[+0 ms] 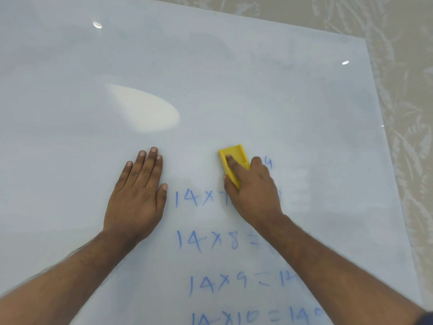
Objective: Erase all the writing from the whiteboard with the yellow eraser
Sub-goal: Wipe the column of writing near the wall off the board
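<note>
A large whiteboard (210, 78) fills most of the view. My right hand (254, 188) grips the yellow eraser (234, 158) and presses it on the board near the centre. Blue writing (208, 240) runs below it in rows: "14 x 7" partly under my hand, "14 x 8 =", "14 x 9 =", "14 x 10 =". A lone blue "4" (269, 163) shows just right of my fingers. My left hand (138, 195) lies flat on the board, fingers spread, left of the writing. My right forearm hides the row ends.
The board's upper part bears faint smears and bright light reflections (145, 109). The board's right edge (384, 137) runs diagonally; beyond it lies a beige surface with a leaf pattern (407, 90).
</note>
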A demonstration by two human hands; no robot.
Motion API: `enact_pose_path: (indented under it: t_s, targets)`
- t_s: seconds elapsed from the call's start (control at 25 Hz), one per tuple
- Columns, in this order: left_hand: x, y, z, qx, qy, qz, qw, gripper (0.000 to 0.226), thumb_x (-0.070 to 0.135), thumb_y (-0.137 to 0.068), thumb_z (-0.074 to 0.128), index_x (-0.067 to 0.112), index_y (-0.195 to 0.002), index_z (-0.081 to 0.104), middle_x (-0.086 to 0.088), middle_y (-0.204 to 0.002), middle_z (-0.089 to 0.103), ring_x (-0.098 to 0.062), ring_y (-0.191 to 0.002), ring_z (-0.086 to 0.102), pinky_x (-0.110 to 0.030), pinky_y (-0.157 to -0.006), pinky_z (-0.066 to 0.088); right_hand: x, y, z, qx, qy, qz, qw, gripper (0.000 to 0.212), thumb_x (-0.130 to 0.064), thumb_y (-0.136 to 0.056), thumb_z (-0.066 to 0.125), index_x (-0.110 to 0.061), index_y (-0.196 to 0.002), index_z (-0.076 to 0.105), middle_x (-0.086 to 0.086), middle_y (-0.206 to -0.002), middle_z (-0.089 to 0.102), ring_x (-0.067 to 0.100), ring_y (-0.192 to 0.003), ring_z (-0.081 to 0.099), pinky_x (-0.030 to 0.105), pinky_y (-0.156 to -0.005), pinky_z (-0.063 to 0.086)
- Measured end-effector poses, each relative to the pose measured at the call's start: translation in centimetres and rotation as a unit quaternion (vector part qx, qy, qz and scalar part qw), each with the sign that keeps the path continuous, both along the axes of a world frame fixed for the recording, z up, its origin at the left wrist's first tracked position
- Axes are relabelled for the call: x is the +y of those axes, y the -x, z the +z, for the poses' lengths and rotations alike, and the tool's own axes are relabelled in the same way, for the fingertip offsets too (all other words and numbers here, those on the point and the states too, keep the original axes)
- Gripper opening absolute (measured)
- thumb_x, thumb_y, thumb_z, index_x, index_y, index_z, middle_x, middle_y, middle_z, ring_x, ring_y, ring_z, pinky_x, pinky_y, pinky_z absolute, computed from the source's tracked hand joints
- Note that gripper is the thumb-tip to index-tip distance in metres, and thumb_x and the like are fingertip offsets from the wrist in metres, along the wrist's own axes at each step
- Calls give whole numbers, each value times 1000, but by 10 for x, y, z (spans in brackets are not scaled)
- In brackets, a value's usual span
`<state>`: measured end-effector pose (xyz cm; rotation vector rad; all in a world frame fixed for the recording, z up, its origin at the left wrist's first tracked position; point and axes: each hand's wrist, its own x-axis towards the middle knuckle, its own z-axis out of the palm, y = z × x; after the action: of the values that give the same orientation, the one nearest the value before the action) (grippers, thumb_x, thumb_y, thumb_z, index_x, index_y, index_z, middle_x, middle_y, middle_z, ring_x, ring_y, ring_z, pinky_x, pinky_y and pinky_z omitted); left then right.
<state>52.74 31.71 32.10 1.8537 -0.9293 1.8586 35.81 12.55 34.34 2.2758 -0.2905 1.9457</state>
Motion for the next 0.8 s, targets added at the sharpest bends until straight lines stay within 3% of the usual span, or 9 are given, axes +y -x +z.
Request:
enact_pose_path:
  t_s: [0.16, 0.44, 0.68, 0.8]
  targets:
    - [2, 0, -6, 1, -3, 3, 1000, 62, 32, -104, 26, 3, -159, 23, -9, -169, 19, -25, -157, 18, -44, -128, 15, -23, 17, -34, 35, 61, -37, 997, 48, -38, -89, 59, -27, -136, 52, 13, -91, 47, 34, -77, 49, 37, -61, 42]
    - [2, 2, -9, 16, -6, 3, 1000, 62, 32, -105, 25, 4, -159, 20, -8, -169, 16, -25, -157, 15, -46, -128, 15, -43, 22, 3, -33, -52, -11, 998, 46, -41, -94, 51, -29, -139, 47, 9, -96, 38, 34, -87, 48, 41, -69, 48]
    - [2, 0, -12, 16, -7, -1, 1000, 62, 32, -104, 26, 3, -159, 21, -8, -169, 17, -25, -157, 16, -45, -128, 15, -56, 36, -45, 23, 53, -34, 998, 46, -36, -91, 59, -26, -135, 52, 11, -86, 42, 33, -74, 48, 36, -57, 44]
    - [3, 0, -16, 17, -2, 1, 1000, 62, 31, -104, 27, 3, -159, 22, -8, -169, 17, -25, -157, 16, -45, -128, 15, -80, 49, -33, -9, -1, -51, 999, 47, -36, -92, 57, -27, -137, 50, 11, -88, 39, 35, -78, 49, 40, -61, 48]
